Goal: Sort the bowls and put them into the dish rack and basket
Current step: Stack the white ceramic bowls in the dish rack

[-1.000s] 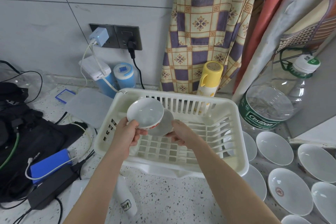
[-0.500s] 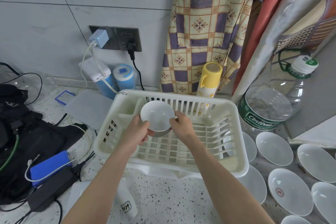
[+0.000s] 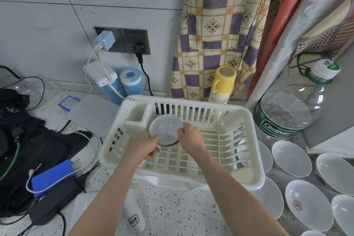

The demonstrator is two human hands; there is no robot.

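While two hands (image 3: pixel 168 142) grip one bowl (image 3: pixel 165 129), seven wait.

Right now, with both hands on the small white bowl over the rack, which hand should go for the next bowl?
Right. The right hand is on the side where the loose white bowls lie, right of the cream plastic dish rack; the left hand can hold the small white bowl.

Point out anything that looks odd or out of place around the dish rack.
The counter doubles as a charging spot: a black power adapter, blue power bank and cables lie just left of the dish rack, an odd place for electronics. The small white bowl held by both hands looks intact.
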